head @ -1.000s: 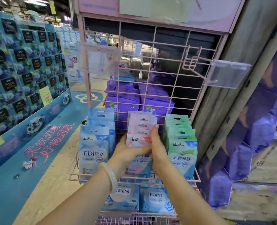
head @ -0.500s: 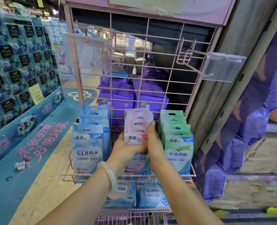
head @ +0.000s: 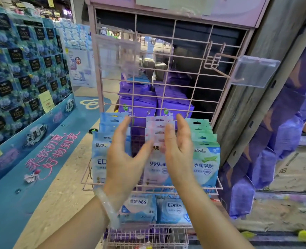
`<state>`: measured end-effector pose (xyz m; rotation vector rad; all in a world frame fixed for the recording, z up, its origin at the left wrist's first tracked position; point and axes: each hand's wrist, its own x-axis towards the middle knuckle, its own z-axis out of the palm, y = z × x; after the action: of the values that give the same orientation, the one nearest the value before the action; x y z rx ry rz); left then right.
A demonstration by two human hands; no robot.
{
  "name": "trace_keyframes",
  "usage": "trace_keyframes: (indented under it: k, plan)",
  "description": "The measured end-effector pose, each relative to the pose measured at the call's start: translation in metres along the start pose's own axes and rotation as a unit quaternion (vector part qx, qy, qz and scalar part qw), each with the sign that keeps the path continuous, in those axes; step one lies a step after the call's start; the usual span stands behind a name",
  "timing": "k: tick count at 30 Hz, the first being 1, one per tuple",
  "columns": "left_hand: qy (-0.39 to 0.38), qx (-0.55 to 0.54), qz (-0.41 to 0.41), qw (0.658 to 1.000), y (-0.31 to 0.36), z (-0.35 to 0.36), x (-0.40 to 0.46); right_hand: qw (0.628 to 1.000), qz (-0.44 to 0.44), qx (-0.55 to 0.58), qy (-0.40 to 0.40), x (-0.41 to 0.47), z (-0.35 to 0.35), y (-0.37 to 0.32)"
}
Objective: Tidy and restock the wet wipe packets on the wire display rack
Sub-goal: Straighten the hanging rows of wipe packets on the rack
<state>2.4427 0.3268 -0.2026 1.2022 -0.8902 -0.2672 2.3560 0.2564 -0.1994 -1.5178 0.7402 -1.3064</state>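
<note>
A pink wire display rack point(head: 166, 83) stands in front of me. Its upper basket holds three upright rows of wet wipe packets: blue ones point(head: 102, 151) on the left, pink ones point(head: 157, 164) in the middle, green ones point(head: 206, 159) on the right. My left hand point(head: 125, 159) is open in front of the gap between the blue and pink rows, holding nothing. My right hand point(head: 177, 148) is open too, fingers up, just in front of the pink row's right edge. On the lower shelf lie flat blue packets point(head: 172, 209).
Two clear plastic label holders point(head: 254, 71) hang on hooks from the rack's grid. Purple tissue packs point(head: 139, 103) are stacked behind the wire. A blue promotional display point(head: 23, 72) fills the left. A wooden post point(head: 267, 56) and purple packs are on the right.
Both hands have let go of the front pink packet and pulled back from it, fingers now spread. The pink row stands on its own in the basket.
</note>
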Motion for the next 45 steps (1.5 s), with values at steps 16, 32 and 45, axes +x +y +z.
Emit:
trace_keyframes:
  k: [16, 32, 45]
  plan:
    - [-0.212, -0.006, -0.184, 0.960, -0.060, -0.089, 0.061, 0.940, 0.305, 0.100, -0.116, -0.003, 0.104, 0.042]
    - [-0.220, -0.019, -0.178, 0.959, -0.058, -0.092, 0.065, 0.964, 0.243, 0.032, -0.104, 0.004, 0.111, 0.035]
    - [-0.170, -0.075, -0.250, 0.950, -0.064, -0.095, 0.066, 0.949, 0.259, 0.093, -0.153, 0.009, 0.117, 0.042]
